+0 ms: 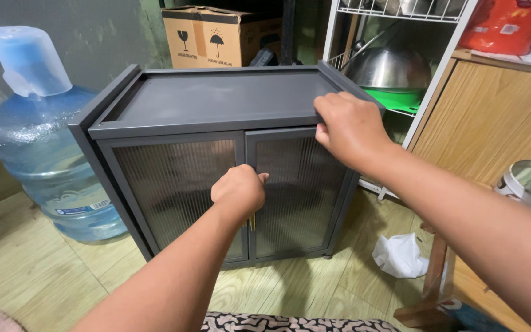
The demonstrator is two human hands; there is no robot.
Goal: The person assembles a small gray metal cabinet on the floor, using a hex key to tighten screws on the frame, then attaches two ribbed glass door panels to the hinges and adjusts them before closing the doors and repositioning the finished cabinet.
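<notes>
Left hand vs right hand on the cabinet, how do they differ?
The left hand is closed in a fist low at the seam between the two ribbed doors, by the handles; the right hand sits higher, fingers curled over the front top edge of the grey cabinet. The left reaches to the centre; the right is near the right corner. Both touch the cabinet.

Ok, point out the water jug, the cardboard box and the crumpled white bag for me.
Water jug [50, 178], head view, on its clear blue body.
Cardboard box [207, 40], head view, on its front face.
White bag [401, 255], head view, on its crumpled middle.
</notes>
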